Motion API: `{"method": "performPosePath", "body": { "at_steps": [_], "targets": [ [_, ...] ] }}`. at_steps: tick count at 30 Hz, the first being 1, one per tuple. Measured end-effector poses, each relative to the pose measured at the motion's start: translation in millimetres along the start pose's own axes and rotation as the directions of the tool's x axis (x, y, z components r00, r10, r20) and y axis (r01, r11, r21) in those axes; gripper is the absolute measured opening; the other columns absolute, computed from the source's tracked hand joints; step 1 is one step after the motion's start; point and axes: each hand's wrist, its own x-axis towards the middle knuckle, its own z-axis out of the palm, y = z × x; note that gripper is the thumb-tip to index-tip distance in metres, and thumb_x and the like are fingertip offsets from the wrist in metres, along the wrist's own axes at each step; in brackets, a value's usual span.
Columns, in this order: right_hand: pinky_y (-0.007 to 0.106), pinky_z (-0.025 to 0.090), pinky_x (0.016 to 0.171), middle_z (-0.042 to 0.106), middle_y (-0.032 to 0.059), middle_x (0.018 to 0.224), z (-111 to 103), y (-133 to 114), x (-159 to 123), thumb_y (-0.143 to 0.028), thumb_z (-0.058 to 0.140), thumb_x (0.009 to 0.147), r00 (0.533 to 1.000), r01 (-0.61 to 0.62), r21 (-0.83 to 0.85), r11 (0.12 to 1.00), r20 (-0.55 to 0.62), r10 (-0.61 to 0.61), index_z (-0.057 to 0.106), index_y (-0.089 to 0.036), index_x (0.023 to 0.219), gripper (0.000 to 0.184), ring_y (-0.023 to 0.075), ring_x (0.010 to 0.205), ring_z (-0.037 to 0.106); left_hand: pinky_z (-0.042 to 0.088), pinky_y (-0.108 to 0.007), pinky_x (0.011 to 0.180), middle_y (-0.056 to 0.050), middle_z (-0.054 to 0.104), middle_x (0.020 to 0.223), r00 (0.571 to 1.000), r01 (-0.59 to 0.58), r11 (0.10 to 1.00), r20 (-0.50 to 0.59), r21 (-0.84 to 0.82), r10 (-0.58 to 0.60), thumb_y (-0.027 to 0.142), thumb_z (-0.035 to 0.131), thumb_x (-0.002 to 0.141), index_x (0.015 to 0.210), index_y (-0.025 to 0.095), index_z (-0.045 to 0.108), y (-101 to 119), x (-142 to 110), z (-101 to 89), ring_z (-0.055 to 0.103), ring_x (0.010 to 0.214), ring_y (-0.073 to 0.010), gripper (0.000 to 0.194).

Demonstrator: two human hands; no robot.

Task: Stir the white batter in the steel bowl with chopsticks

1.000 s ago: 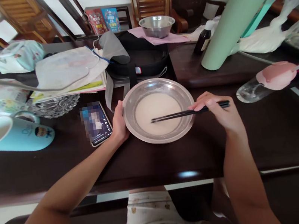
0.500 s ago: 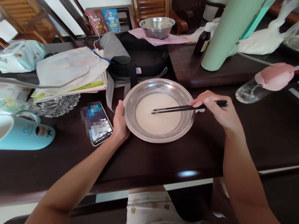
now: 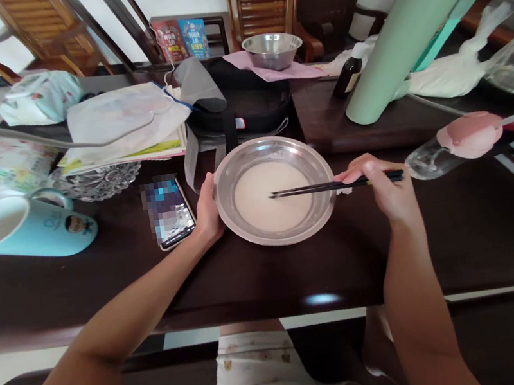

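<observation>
A round steel dish (image 3: 311,164) holding a pale white batter (image 3: 264,207) sits on the dark wooden table (image 3: 260,276) in front of me. My left hand (image 3: 207,216) grips the dish's left rim. My right hand (image 3: 381,189) is closed on a pair of black chopsticks (image 3: 319,188), held level from the right, with their tips in the batter near its middle.
A phone (image 3: 170,213) lies just left of the dish. A light blue mug (image 3: 23,227) lies on its side at the left. Behind stand a black bag (image 3: 247,103), a steel bowl (image 3: 272,50), a green flask (image 3: 406,25), and a pink-lidded bottle (image 3: 454,145) at the right.
The chopstick tips have moved to the right across the batter, from left of centre to the middle. My right hand drew back to the right. My left hand kept its hold on the rim.
</observation>
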Motion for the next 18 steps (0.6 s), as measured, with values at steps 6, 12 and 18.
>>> {"method": "performPosePath", "body": {
  "at_steps": [6, 12, 18],
  "targets": [
    [0.04, 0.062, 0.079, 0.08, 0.0055, 0.079, 1.7, -2.7, -1.6, -0.054, 0.065, 0.098, 0.996, -0.011, 0.04, 0.999, 0.094, 0.007, 0.083, -0.027, 0.073, 0.041, 0.0234, 0.08, 0.075, 0.055, -0.047, 0.107, -0.008, 0.082, 0.098, 1.0, 0.009, 1.0, -0.012, -0.007, -0.009, 0.062, 0.065, 0.09, 0.106, 0.019, 0.076, 0.9, -0.4, -0.1, 0.072, 0.12, -0.0363, 0.047],
    [0.039, 0.06, 0.08, 0.084, 0.0052, 0.09, 2.6, 1.9, 0.1, -0.05, 0.067, 0.098, 0.997, 0.035, -0.048, 0.998, 0.075, -0.032, 0.085, -0.029, 0.082, 0.032, 0.0239, 0.091, 0.073, 0.055, -0.047, 0.108, -0.007, 0.082, 0.099, 1.0, 0.005, 1.0, -0.012, -0.012, -0.006, 0.06, 0.06, 0.094, 0.109, 0.02, 0.077, 1.3, -0.7, 2.5, 0.072, 0.12, -0.0349, 0.046],
    [0.04, 0.06, 0.072, 0.079, 0.0053, 0.073, 0.2, 1.8, -0.3, -0.056, 0.064, 0.098, 1.0, 0.026, 0.045, 0.999, -0.006, -0.026, 0.081, -0.028, 0.066, 0.045, 0.0244, 0.081, 0.074, 0.056, -0.048, 0.106, -0.008, 0.082, 0.102, 1.0, 0.002, 1.0, 0.006, -0.009, -0.002, 0.063, 0.062, 0.091, 0.108, 0.021, 0.076, 0.3, 0.6, 3.0, 0.071, 0.123, -0.0363, 0.048]
  ]
}}
